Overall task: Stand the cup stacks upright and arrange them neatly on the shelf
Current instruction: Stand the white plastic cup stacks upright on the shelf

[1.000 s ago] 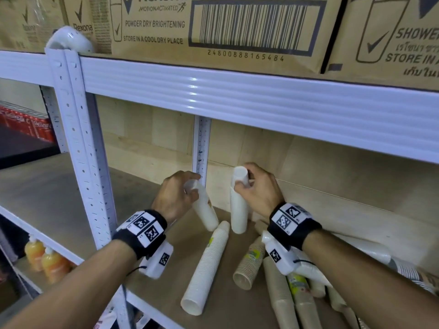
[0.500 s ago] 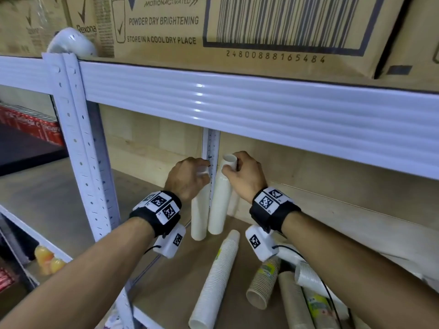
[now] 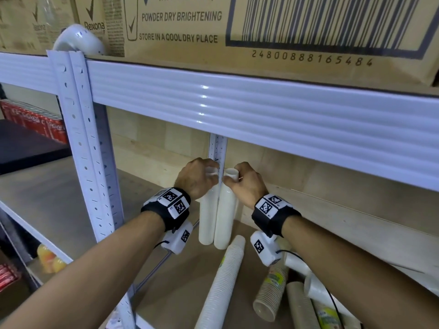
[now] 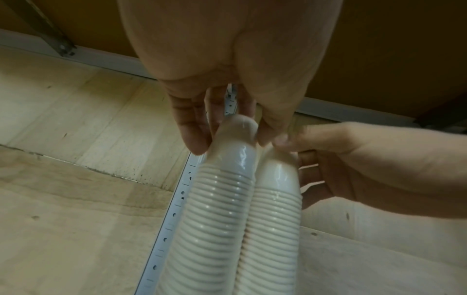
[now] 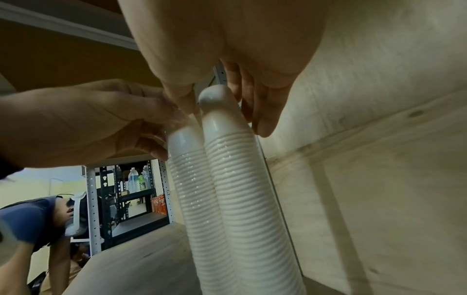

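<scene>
Two white cup stacks stand upright side by side on the wooden shelf (image 3: 180,276), against the rear upright post. My left hand (image 3: 199,179) grips the top of the left white stack (image 3: 207,219), seen close in the left wrist view as the left white stack (image 4: 222,199) under my left hand (image 4: 227,127). My right hand (image 3: 244,184) pinches the top of the right white stack (image 3: 224,219); the right wrist view shows the right white stack (image 5: 242,179) between thumb and fingers of my right hand (image 5: 222,107). The two stacks touch along their sides.
A long white cup stack (image 3: 221,288) lies on its side in front of the standing pair. Brown printed stacks (image 3: 270,295) and more fallen stacks (image 3: 301,307) lie at the right. A front shelf post (image 3: 88,148) stands left; a beam (image 3: 261,115) with cardboard boxes runs overhead.
Both stacks went from tilted and apart to upright and pressed together at the rear post. My hands moved back and closer together, still holding the stack tops.
</scene>
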The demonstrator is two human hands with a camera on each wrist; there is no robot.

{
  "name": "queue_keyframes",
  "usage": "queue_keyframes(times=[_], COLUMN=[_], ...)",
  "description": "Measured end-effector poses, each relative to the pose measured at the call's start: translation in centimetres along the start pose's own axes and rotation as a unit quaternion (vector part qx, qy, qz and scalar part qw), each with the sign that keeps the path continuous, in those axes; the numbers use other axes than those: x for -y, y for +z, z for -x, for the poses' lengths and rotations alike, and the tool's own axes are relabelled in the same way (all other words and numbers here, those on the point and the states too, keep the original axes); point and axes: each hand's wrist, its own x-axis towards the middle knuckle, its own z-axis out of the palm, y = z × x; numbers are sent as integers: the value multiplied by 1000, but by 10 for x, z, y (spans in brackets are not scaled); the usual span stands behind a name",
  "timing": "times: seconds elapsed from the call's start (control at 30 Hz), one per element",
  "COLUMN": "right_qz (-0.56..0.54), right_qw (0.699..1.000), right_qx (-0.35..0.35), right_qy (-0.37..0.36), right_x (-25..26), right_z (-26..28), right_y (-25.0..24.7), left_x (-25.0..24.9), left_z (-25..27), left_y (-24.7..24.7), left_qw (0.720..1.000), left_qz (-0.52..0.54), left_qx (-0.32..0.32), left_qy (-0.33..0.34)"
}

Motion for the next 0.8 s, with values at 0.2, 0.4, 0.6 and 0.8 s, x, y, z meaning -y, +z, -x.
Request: queue_keyframes(times=[0.2,0.4,0.6,0.8], right_qz=[76,98,94,93], right_qw=[996,991,994,992], right_qx=[1,37,49,72], right_qy=[-50,-78,-36,-35], right_x=[7,7,11,9], right_z=[-8,-10,-8,-10], right_y=[-8,-11,-17,-18], left_x=[1,-4,-5,-6], left_z=[-5,-5,-6,-6], left_y=[0,-3,-2,-1], left_qw=[999,999,1000,999], left_qz=[-25,11,6,17], left_qx=[10,38,13,42], left_qy=[21,28,1,-1])
